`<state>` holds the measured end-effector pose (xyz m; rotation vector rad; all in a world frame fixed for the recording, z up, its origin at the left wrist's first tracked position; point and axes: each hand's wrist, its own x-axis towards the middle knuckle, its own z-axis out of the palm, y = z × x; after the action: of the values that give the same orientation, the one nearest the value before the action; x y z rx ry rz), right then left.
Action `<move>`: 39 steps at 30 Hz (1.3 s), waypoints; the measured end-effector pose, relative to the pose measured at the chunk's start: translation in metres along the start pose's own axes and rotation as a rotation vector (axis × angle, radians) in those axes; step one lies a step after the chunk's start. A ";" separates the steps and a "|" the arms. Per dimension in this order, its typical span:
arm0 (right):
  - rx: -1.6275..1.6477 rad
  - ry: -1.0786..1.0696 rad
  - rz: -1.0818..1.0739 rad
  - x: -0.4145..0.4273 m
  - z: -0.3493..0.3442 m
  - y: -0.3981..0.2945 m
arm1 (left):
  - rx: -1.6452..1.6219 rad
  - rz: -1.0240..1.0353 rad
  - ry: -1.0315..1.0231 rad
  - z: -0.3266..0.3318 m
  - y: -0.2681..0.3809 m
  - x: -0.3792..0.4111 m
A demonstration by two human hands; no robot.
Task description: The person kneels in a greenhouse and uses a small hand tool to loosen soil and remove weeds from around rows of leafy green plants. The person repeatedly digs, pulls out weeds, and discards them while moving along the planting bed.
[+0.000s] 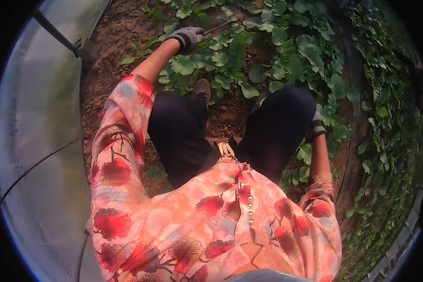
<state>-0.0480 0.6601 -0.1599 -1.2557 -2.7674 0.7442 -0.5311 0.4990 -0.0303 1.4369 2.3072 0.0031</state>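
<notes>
My left hand [187,38], in a grey knitted glove with a dark cuff, is closed around a thin rod-like tool [217,27]. The rod slants up and right over the leaves; its far end is lost among them. Below and right of this hand grow broad-leaved green plants [220,58] in brown soil. My right hand [316,123], gloved the same way, is beside the outer side of my right knee. That knee hides most of its fingers, so what they hold cannot be made out. Leaves [338,88] stand close by it.
Clear plastic sheeting [42,116] with a dark frame bar [58,33] borders the left side. Bare, lumpy soil [109,38] runs alongside it. A dark strip [352,105] separates my bed from dense foliage [391,141] on the right. My shoe [201,91] rests among plants.
</notes>
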 end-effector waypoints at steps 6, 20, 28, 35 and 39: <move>0.087 -0.061 -0.137 0.031 -0.045 0.007 | -0.622 -0.266 0.046 0.050 -0.074 -0.003; -0.142 -0.372 -0.412 0.225 -0.021 -0.245 | -1.527 -0.591 0.238 0.158 -0.067 -0.037; -0.668 -0.338 -0.503 0.255 0.139 -0.269 | -1.333 -0.503 0.033 0.145 -0.098 -0.067; -0.736 -0.659 -0.420 0.266 0.143 -0.236 | -0.769 -0.191 -0.079 0.142 -0.172 -0.055; -0.695 -0.620 -0.564 0.249 0.133 -0.228 | -0.719 -0.245 -0.238 0.125 -0.164 -0.018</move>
<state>-0.4053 0.6540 -0.2250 -0.1530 -3.7968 0.1112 -0.6211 0.3804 -0.1740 0.7449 1.9645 0.5056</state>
